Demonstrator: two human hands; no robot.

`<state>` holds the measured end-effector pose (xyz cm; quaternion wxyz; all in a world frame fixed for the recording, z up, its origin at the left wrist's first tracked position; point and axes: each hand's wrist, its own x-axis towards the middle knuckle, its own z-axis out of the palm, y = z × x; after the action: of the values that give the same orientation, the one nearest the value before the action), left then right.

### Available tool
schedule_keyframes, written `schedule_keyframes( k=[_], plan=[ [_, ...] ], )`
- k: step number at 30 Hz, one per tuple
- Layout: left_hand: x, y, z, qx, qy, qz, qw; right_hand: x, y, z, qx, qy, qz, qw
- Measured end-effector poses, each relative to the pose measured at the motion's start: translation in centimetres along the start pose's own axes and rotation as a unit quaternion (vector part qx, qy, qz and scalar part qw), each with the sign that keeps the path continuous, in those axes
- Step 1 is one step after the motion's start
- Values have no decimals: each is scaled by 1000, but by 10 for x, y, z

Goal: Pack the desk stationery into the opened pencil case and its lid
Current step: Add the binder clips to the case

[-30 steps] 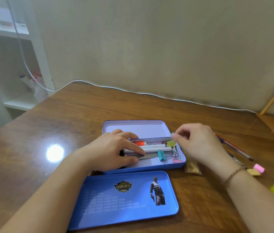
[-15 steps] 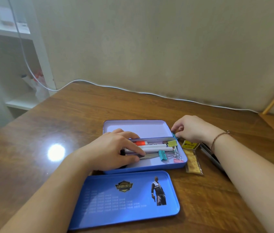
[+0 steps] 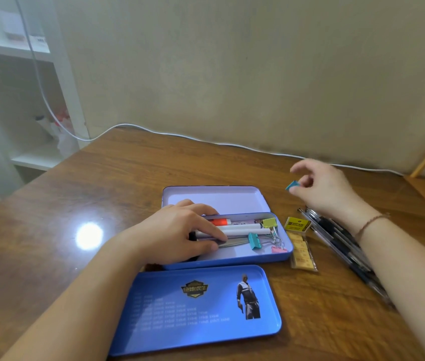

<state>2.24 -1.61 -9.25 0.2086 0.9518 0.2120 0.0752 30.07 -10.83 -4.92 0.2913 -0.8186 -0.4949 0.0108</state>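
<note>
Raised above the desk (image 3: 154, 168), my right hand (image 3: 323, 188) pinches a small teal clip (image 3: 292, 185) beyond the pens (image 3: 336, 235) and staple box (image 3: 297, 224), while my left hand (image 3: 177, 233) rests flat-fingered on markers (image 3: 242, 229) inside the pencil case (image 3: 232, 259), its lid (image 3: 198, 308) nearer me.

Desk (image 3: 133, 178): brown wood, grained, glossy; bright lamp glare at left of frame. 
Pencil case (image 3: 232, 260) and printed lid (image 3: 201, 308), lower centre: blue, smooth, satin sheen, metal by look. 
Packet (image 3: 302, 252), right of case: clear glossy plastic wrap. 
Wall (image 3: 232, 69): matt, faintly rough plaster. 
Cable (image 3: 180, 135): smooth white plastic.
</note>
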Motion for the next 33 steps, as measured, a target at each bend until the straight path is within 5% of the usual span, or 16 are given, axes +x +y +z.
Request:
schedule_keyframes(
  k=[2,6,11,21,33],
  plan=[
    [0,0,0,1,-3,-1,1000,-17,-7,-8,96,38,-6,995],
    [0,0,0,1,0,-1,1000,-70,-26,-8,248,-3,-16,968],
    [0,1,0,1,-2,-3,1000,-92,-20,19,83,42,-43,995],
    [0,0,1,8,-1,-3,1000,-87,-10,39,-73,74,-24,994],
    [1,0,1,8,-2,-1,1000,-87,-7,34,-92,59,-42,993]
  ],
)
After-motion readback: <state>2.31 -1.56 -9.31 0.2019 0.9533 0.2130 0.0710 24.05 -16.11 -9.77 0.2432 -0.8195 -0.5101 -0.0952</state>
